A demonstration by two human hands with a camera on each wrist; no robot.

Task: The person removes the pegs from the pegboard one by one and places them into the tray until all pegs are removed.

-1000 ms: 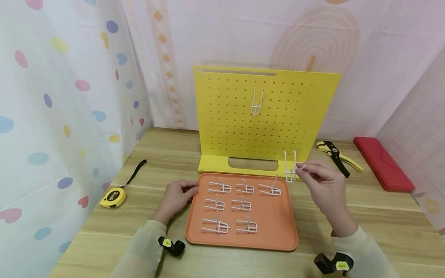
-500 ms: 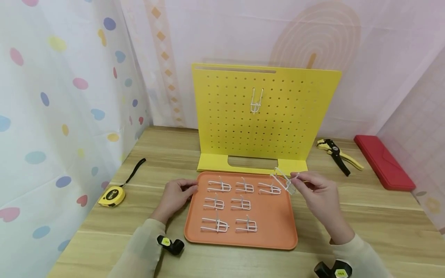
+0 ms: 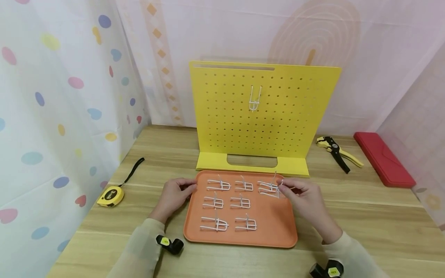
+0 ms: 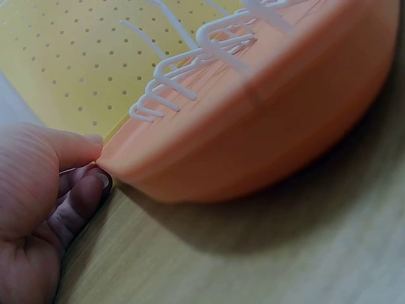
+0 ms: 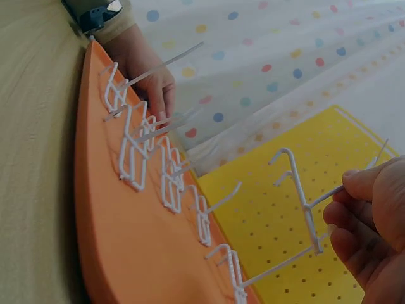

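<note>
My right hand (image 3: 306, 200) pinches the prong of a white wire pegboard hook (image 5: 305, 206) between thumb and fingers. It holds the hook over the upper right corner of the orange tray (image 3: 272, 227). In the head view the held hook overlaps another white hook lying there. The right wrist view shows the held hook apart from the tray. My left hand (image 3: 175, 197) grips the tray's left rim, thumb on top and fingers below, as the left wrist view shows. Several more white hooks (image 3: 217, 224) lie in rows on the tray, prongs up.
Behind the tray stands a yellow pegboard (image 3: 226, 119) with one white hook (image 3: 254, 103) hung near its top. A yellow tape measure (image 3: 110, 196) lies at the left. Wire strippers (image 3: 335, 150) and a red case (image 3: 384, 160) lie at the right.
My right hand has come left and down with the hook, from beside the pegboard's base to over the tray. The hook has turned from upright to lying sideways. My left hand stays put.
</note>
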